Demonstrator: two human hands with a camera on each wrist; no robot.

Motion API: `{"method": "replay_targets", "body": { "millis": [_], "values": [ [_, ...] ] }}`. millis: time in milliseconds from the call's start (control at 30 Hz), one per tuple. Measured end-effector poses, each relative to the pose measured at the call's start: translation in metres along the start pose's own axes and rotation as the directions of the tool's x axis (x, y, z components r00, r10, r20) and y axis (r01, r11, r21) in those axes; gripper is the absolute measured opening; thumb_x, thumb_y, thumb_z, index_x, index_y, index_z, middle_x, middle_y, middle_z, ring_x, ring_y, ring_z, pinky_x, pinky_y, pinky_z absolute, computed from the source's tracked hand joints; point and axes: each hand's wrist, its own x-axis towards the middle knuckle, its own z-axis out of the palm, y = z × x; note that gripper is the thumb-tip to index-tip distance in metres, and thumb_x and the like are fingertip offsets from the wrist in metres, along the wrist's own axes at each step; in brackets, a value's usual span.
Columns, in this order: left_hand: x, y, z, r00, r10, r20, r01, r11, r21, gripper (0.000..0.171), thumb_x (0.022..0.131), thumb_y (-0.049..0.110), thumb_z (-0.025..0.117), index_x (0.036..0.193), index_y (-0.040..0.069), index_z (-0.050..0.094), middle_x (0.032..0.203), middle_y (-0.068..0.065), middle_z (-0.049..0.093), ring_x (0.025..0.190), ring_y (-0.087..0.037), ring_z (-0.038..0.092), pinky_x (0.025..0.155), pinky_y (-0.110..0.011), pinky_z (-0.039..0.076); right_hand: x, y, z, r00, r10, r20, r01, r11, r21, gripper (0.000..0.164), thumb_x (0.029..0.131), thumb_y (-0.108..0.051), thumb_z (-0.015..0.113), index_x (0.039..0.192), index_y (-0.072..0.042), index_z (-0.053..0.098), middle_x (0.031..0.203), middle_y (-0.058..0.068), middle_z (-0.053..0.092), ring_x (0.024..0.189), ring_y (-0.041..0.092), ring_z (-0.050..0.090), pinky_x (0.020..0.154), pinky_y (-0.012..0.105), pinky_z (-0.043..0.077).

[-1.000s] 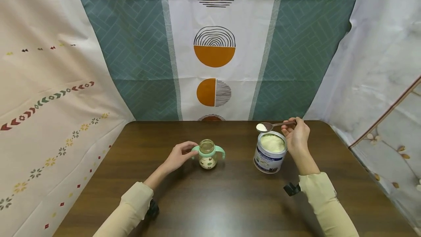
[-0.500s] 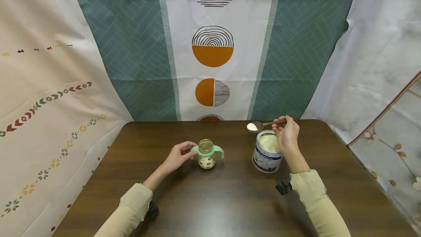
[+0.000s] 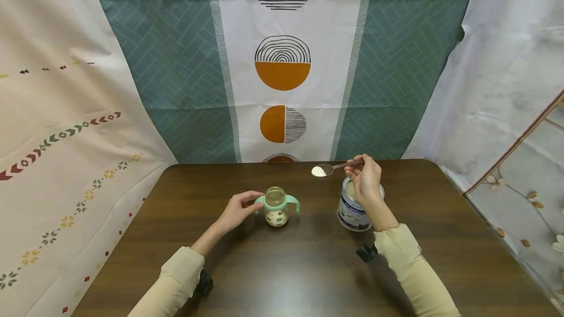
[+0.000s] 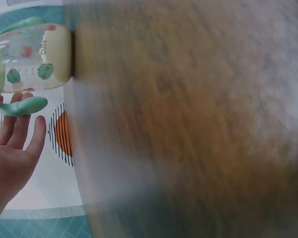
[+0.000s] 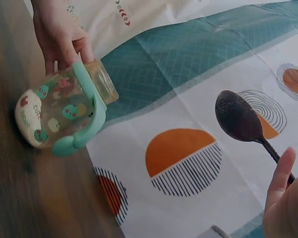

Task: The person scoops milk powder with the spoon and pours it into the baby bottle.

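A clear baby bottle (image 3: 276,213) with mint-green handles stands uncapped on the table, pale contents at its bottom. My left hand (image 3: 238,210) holds the bottle's left handle between thumb and fingers; in the left wrist view, fingers (image 4: 21,124) lie behind the green handle (image 4: 27,106). Pinched by its handle in my right hand (image 3: 368,180), a dark spoon (image 3: 325,170) carries a small heap of white powder (image 3: 318,171). The right wrist view shows the spoon (image 5: 236,115) from below. Behind my right hand stands a powder tin (image 3: 351,213), its opening partly hidden by that hand.
Everything stands on a dark brown wooden table (image 3: 282,268). A patterned cloth (image 3: 282,77) hangs along the back edge, with pale cloths at the left and right. Black wrist straps (image 3: 366,252) show below the sleeves.
My right hand has moved left with the loaded spoon, from over the tin to the gap between tin and bottle, and now covers part of the tin. My left hand stays on the bottle handle.
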Motion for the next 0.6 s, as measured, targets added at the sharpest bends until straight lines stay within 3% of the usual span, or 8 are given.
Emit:
{"method": "replay_targets", "body": {
  "millis": [200, 367, 600],
  "values": [
    [-0.001, -0.001, 0.0, 1.0, -0.004, -0.009, 0.004, 1.0, 0.002, 0.028, 0.092, 0.02, 0.067, 0.118, 0.01, 0.067, 0.115, -0.011, 0.07, 0.095, -0.015, 0.069, 0.079, -0.027, 0.054, 0.0, 0.006, 0.007, 1.0, 0.005, 0.018, -0.005, 1.0, 0.003, 0.034, 0.107, -0.02, 0.028, 0.086, -0.006, 0.05, 0.074, 0.002, 0.06, 0.054, 0.01, 0.058, 0.053, 0.017, 0.049],
    [-0.001, 0.002, 0.001, 1.0, -0.016, -0.012, 0.016, 1.0, 0.026, 0.027, 0.092, 0.015, 0.066, 0.118, 0.008, 0.067, 0.115, -0.012, 0.07, 0.097, -0.02, 0.067, 0.079, -0.027, 0.053, -0.002, 0.011, 0.01, 1.0, 0.017, 0.026, -0.017, 1.0, 0.001, 0.035, 0.107, -0.019, 0.027, 0.085, -0.005, 0.051, 0.073, 0.002, 0.061, 0.053, 0.01, 0.059, 0.053, 0.016, 0.05],
    [-0.005, 0.026, 0.0, 1.0, -0.02, -0.004, 0.02, 0.999, 0.028, 0.026, 0.092, 0.012, 0.066, 0.117, 0.005, 0.068, 0.113, -0.014, 0.07, 0.097, -0.028, 0.067, 0.079, -0.03, 0.054, -0.002, 0.019, 0.015, 0.999, 0.027, 0.04, -0.026, 0.999, -0.023, 0.033, 0.107, -0.02, 0.027, 0.085, -0.007, 0.049, 0.077, 0.002, 0.059, 0.056, 0.009, 0.058, 0.055, 0.016, 0.05]
  ]
}}
